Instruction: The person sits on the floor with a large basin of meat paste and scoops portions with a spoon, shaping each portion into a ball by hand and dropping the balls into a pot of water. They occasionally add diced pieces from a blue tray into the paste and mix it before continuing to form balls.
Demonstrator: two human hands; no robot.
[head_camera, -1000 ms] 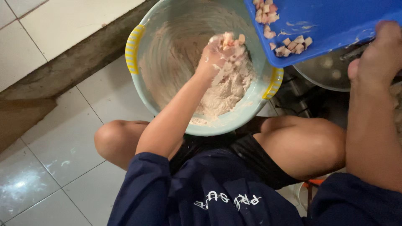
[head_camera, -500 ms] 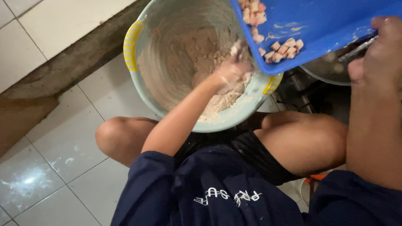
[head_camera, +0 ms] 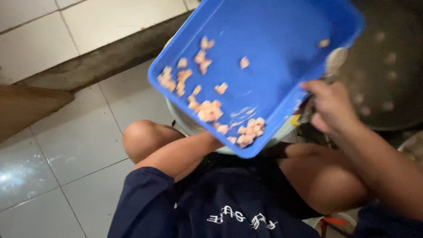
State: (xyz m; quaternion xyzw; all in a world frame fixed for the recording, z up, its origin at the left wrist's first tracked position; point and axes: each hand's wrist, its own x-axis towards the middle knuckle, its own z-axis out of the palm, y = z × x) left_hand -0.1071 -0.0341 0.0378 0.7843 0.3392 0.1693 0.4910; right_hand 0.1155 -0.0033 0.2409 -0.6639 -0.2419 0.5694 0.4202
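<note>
Tray [head_camera: 273, 57], blue and tilted, hung over the pale bowl [head_camera: 187, 123], its low corner toward me; my right hand [head_camera: 330, 105] clenched its right rim; my left hand stayed hidden beneath (grip unreadable); meat pieces [head_camera: 207, 110] gathered low.

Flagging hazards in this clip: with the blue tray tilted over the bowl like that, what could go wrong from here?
1. The pale chunks crowd the low edge of the blue tray; some might slide past the mostly hidden bowl onto the tiled floor.
2. Only the right hand visibly holds the tray, so it could tip.
</note>
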